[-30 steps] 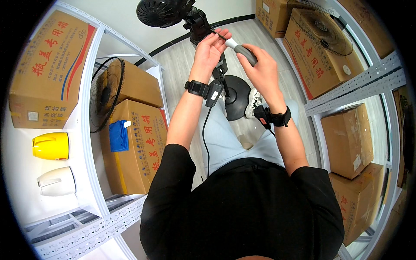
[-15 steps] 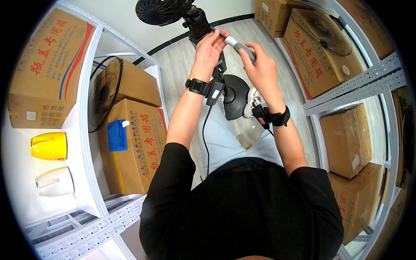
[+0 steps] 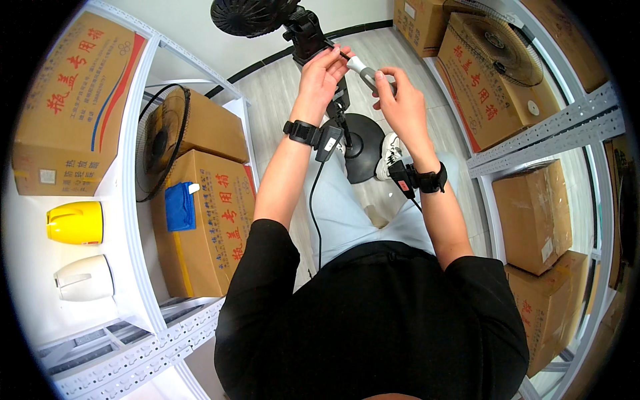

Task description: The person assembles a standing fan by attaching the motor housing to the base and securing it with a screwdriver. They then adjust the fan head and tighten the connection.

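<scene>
A black standing fan is in front of me, with its head (image 3: 247,17) at the upper left, a dark neck (image 3: 305,41) and a round base (image 3: 363,137) on the floor by my shoes. My right hand (image 3: 403,100) grips the grey-and-white handle of a screwdriver (image 3: 360,69) between thumb and fingers. The screwdriver slants up and left, its dark shaft pointing at the fan's neck. My left hand (image 3: 323,79) is closed, its fingertips pinched round the shaft beside the neck. The screwdriver's tip is hidden behind these fingers.
A shelf at the left holds cartons (image 3: 73,100), a yellow mug (image 3: 75,223), a white mug (image 3: 84,278), a round fan grille (image 3: 162,143) and a blue cloth pouch (image 3: 180,207). On the right rack (image 3: 547,127) are more cartons (image 3: 533,213) and another fan grille (image 3: 497,43).
The right hand's fingers have shifted round the screwdriver handle, and the handle has turned slightly. My left hand stays at the fan's neck.
</scene>
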A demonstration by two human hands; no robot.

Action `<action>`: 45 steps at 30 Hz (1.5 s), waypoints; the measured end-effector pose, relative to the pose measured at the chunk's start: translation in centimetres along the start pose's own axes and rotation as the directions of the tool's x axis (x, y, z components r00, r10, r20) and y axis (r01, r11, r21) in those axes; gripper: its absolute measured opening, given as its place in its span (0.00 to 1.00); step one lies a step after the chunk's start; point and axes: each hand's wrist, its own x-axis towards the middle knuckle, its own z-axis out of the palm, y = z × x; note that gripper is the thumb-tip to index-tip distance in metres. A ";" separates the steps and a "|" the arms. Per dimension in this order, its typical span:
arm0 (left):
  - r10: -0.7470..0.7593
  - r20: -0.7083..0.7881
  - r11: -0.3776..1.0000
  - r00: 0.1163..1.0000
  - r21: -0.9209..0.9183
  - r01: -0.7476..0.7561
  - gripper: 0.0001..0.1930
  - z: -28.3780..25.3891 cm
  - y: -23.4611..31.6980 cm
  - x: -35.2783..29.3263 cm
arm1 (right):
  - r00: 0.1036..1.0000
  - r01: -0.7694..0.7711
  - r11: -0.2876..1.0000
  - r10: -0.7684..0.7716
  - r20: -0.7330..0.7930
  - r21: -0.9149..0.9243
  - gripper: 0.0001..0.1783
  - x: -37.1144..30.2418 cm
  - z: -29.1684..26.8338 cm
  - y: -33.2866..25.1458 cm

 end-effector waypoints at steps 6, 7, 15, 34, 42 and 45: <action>0.014 0.021 0.998 1.000 0.064 -0.016 0.07 0.1 0.2 0.2 | 0.794 0.503 0.822 -0.561 -0.233 -0.266 0.18 -0.2 1.0 1.3; 0.020 0.011 0.997 1.000 0.073 -0.021 0.08 0.0 0.1 0.3 | 0.762 0.518 0.792 -0.599 -0.246 -0.324 0.18 0.0 1.2 1.4; 0.159 -0.134 0.917 0.978 0.387 -0.096 0.08 0.0 1.0 -1.7 | 0.990 0.129 0.991 -0.131 -0.054 -0.041 0.19 0.1 0.2 0.8; 0.651 0.202 0.073 0.732 0.943 -0.325 0.42 -2.9 1.7 1.8 | 0.996 0.060 0.974 -0.073 0.052 0.218 0.24 0.7 -0.4 0.3; 0.692 0.220 0.062 0.688 0.931 -0.360 0.41 -4.0 0.9 2.8 | 0.964 0.266 0.964 -0.267 0.000 0.008 0.24 0.8 -0.7 0.7; 0.694 0.222 0.057 0.685 0.931 -0.359 0.41 -4.2 0.9 3.0 | 0.971 0.237 0.970 -0.237 -0.006 0.045 0.25 0.8 -0.5 0.6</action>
